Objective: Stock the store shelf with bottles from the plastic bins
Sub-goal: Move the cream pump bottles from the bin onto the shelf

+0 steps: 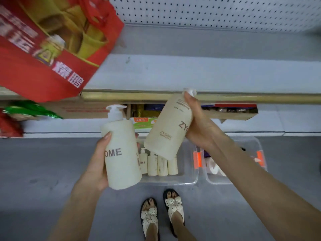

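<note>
Bottles (162, 165), at least 4 of them, sit in the clear bin (191, 178) on the floor by your feet, while you hold 2 more in the air between bin and grey shelf (191, 73). Your left hand (97, 162) wraps its fingers round the body of the upright pump bottle (121, 164); your right hand (199, 129) curls round the tilted bottle (168, 126), 1 finger stretched up to its pump. That shelf shows only a red bag (43, 58) at its left, so I judge the stocking barely begun: these 2 need placing, then the rest.
</note>
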Available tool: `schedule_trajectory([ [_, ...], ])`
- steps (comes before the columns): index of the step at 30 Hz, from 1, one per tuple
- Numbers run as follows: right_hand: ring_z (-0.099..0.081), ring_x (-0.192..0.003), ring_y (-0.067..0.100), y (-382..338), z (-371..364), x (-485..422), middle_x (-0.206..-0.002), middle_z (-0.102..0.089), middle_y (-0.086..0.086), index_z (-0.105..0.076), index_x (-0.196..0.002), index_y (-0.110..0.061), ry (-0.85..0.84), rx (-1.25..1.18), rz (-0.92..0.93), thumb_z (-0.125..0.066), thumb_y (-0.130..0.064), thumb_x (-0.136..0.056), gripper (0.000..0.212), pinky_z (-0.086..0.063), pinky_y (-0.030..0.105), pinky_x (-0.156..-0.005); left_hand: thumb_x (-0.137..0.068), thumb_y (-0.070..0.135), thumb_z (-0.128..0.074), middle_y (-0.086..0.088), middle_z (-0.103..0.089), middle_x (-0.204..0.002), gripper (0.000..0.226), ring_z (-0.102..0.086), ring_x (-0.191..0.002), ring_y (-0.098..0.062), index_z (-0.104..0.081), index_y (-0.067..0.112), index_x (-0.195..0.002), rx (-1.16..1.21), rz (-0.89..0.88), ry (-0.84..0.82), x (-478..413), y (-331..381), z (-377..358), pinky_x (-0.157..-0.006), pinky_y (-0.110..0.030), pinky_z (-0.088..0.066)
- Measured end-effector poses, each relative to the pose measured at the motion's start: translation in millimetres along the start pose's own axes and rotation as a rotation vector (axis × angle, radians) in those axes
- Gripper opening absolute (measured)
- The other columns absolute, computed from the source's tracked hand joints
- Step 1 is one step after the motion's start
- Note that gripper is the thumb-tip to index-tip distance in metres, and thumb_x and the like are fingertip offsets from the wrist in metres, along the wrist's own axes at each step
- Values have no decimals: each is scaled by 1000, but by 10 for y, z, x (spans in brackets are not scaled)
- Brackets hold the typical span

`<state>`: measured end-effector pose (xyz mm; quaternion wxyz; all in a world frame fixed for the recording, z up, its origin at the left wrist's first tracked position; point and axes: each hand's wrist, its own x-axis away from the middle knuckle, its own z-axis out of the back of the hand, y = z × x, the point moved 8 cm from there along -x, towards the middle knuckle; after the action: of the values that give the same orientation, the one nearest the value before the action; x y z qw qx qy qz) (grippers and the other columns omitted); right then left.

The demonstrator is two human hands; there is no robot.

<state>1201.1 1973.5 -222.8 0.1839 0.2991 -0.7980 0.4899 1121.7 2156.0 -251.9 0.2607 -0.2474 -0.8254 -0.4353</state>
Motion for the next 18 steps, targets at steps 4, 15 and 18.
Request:
schedule_trajectory([
  [4, -68, -77, 17, -434, -414, 322, -85, -69, 4, -60, -99, -15, -21, 229, 19, -63, -47, -71, 42, -55, 32, -71, -7, 55, -88, -12, -73, -82, 89, -70, -65, -24, -76, 14, -86, -59, -27, 23, 314, 456, -221, -51, -35, -56],
  [15, -66, -75, 5, -1687, -1315, 1099, -89, -69, -3, -59, -105, -10, 149, 802, 436, -74, -38, -78, 41, -55, 25, -71, -57, 47, -73, -8, -72, -81, 61, -69, -73, -25, -64, 15, -108, -291, -162, 108, 1046, 1469, -882, -63, -36, -55],
  [18, -64, -69, 4, -1930, -1438, 1333, -80, -67, -7, -61, -96, -14, 161, 793, 477, -72, -39, -79, 32, -52, 23, -65, -59, 45, -75, -7, -72, -78, 61, -69, -69, -23, -63, 15, -111, -321, -228, 117, 1255, 1692, -1012, -61, -35, -55],
])
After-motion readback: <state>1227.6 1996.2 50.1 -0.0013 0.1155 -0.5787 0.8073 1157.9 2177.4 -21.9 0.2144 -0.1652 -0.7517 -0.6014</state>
